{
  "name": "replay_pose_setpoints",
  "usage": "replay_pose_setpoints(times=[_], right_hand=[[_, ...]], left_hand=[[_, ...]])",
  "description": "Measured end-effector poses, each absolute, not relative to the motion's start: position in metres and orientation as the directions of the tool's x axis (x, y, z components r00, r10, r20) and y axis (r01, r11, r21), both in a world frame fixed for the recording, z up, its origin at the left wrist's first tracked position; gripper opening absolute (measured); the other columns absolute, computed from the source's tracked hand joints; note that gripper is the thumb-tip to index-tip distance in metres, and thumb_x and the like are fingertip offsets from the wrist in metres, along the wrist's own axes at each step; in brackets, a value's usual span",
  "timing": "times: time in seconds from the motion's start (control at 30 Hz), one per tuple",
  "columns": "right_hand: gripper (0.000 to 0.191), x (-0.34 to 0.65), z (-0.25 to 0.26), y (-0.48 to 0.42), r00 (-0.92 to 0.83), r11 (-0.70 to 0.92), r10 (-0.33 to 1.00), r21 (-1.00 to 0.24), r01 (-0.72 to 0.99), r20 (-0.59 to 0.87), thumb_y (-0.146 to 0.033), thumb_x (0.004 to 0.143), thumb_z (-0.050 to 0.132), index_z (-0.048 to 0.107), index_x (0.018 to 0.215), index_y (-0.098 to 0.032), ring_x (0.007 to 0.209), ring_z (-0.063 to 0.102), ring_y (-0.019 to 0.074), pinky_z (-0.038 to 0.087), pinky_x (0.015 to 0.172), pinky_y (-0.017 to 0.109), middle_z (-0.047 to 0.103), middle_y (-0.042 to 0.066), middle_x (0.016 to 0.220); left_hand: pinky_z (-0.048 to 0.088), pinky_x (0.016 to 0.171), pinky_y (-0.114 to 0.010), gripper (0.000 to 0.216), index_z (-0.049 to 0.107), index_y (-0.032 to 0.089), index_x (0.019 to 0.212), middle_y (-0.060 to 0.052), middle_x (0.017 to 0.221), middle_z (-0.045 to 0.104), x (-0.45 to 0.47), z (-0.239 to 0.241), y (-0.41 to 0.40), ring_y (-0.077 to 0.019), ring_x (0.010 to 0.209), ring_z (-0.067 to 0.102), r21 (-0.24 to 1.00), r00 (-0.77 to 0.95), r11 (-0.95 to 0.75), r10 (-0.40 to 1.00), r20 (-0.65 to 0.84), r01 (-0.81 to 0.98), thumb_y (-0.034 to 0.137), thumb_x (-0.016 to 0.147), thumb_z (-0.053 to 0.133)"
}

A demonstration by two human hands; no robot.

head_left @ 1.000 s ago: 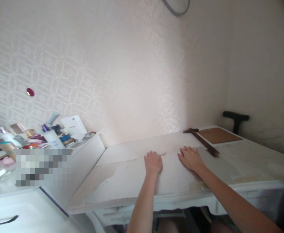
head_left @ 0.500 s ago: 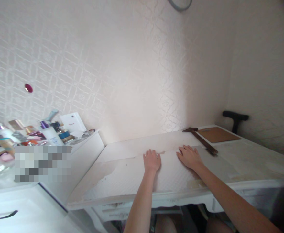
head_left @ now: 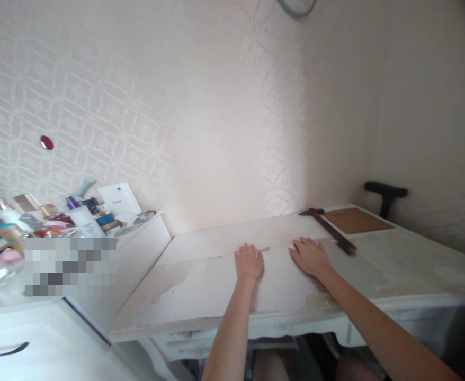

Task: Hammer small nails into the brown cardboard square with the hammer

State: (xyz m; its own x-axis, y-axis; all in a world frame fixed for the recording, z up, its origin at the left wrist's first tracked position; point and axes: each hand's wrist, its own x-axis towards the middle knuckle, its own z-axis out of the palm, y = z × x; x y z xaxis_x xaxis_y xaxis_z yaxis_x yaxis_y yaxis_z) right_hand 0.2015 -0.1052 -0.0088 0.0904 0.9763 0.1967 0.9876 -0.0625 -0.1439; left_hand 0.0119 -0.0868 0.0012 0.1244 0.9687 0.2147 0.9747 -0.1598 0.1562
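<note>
Both my hands lie palm down on a worn white table top (head_left: 200,296) whose white covering is peeled away at the left. My left hand (head_left: 249,261) rests flat near the middle, fingers stretched toward the wall, holding nothing. My right hand (head_left: 310,255) lies flat a little to the right, fingers spread, also holding nothing. A long dark wooden tool (head_left: 331,229) with a crosspiece at its far end lies just right of my right hand, not touched by it.
A brown flat board (head_left: 357,219) lies at the table's far right corner. A black handle (head_left: 385,191) stands behind it by the wall. A white drawer unit (head_left: 97,312) at the left carries several cosmetic bottles and jars (head_left: 77,217). Patterned walls close in behind and to the right.
The view has shifted slightly. My hands have stayed flat on the table in nearly the same spots.
</note>
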Motion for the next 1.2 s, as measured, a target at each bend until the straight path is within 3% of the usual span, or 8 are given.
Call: replay_pose_setpoints(times=[1.2], right_hand=[[0.047, 0.2025, -0.0096, -0.1054, 0.085, -0.053, 0.975, -0.155, 0.986, 0.207, -0.038, 0.092, 0.031, 0.056, 0.123, -0.014, 0.128, 0.037, 0.0296, 0.025, 0.104, 0.05, 0.048, 0.015, 0.136]], left_hand=[[0.027, 0.108, -0.046, 0.047, 0.052, 0.012, 0.125, -0.017, 0.138, 0.046, 0.0116, 0.0002, -0.0864, -0.028, 0.129, 0.04, 0.16, 0.122, -0.159, 0.968, 0.219, 0.974, 0.035, 0.092, 0.029]])
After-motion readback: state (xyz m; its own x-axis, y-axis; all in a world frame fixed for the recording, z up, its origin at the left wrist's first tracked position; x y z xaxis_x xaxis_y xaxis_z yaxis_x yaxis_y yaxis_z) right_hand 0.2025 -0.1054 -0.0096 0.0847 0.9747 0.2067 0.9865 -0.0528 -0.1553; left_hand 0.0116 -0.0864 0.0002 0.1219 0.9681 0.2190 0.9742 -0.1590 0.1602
